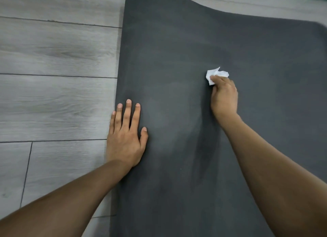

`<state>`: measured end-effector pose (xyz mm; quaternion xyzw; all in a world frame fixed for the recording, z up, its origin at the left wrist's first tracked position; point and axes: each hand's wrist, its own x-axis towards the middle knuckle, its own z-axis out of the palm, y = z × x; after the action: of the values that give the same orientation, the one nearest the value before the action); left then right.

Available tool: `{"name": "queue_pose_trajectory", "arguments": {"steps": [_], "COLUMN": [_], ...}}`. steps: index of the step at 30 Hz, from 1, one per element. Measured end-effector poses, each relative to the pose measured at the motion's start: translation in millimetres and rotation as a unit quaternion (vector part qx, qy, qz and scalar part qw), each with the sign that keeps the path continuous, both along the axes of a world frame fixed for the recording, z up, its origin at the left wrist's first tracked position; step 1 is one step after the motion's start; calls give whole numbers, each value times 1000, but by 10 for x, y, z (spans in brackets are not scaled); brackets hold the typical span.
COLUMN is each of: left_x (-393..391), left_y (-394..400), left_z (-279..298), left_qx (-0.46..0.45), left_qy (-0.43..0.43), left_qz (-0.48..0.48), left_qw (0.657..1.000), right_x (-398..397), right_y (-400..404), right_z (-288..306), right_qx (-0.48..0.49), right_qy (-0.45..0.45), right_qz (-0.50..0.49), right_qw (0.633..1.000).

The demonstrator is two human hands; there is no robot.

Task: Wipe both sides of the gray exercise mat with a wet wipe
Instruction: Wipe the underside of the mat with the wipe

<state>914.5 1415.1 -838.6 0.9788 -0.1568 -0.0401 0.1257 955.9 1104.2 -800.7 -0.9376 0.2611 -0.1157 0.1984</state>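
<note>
Soft, even, fairly bright light falls from above, with no hard glare. The right hand (224,95) and its forearm throw a diffuse, darker shadow on the mat (177,50) to their left, and a fainter one edges the left hand (126,135). Wide-angle distortion bends the mat's far edge and the floor (53,59) planks, and the whole picture is slightly soft, with the forearms at the bottom blurriest.
</note>
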Motion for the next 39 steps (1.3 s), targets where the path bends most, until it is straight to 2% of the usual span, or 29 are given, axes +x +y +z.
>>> {"name": "queue_pose_trajectory", "arguments": {"steps": [2, 4, 5, 7, 9, 11, 13, 15, 17, 19, 23, 26, 28, 31, 34, 37, 39], "left_x": [-6, -2, 2, 9, 5, 4, 2, -3, -12, -17, -47, -57, -25, -127, -426, -501, -485], "left_y": [7, 16, 25, 42, 50, 41, 27, 26, 16, 8, 81, 100, 75, 202, 380, 395, 373], "left_z": [-3, -7, -15, -36, -41, -25, -8, 1, 3, 8, 60, 179, 314, 371, 283, 142, 114], "left_qx": [2, -4, -8, -13, -11, -14, -20, -19, -24, -30, -69, 10, 50, 40, 43, 55, 65], "left_qy": [-1, -5, -5, -1, 4, 2, -4, -7, -8, -18, -85, -142, -111, -25, 46, 54, 51], "left_qz": [-3, -5, -6, -10, -17, -11, -2, 0, 0, 2, -20, -37, -63, -88, -109, -121, -123], "left_qw": [1000, 1000, 1000, 1000, 1000, 1000, 1000, 1000, 1000, 999, 994, 989, 991, 995, 992, 990, 989], "right_x": [166, 330, 377, 397, 364, 338, 282, 165, -90, -439, -578, -540, -574, -519, -346, -103, 20], "right_y": [434, 987, 1297, 1890, 2148, 1998, 1622, 1049, 355, -84, -251, -249, -257, -174, 37, 554, 1127], "right_z": [25, 14, 0, -3, 18, -2, -75, -125, -211, -248, -382, -340, -314, -259, -183, -64, 20], "right_qx": [58, 134, 168, 170, 173, 134, 69, 31, -23, -25, -20, -32, -44, -62, -38, 21, 63], "right_qy": [-25, -76, -86, -44, -13, -11, -17, -19, -28, -49, -99, -104, -96, -68, -43, -22, -20], "right_qz": [-74, -55, -13, 123, 220, 299, 330, 255, 115, 28, 31, 43, 42, 36, -52, -93, -41], "right_qw": [995, 986, 982, 977, 960, 945, 941, 966, 993, 998, 994, 993, 993, 995, 997, 995, 997]}}
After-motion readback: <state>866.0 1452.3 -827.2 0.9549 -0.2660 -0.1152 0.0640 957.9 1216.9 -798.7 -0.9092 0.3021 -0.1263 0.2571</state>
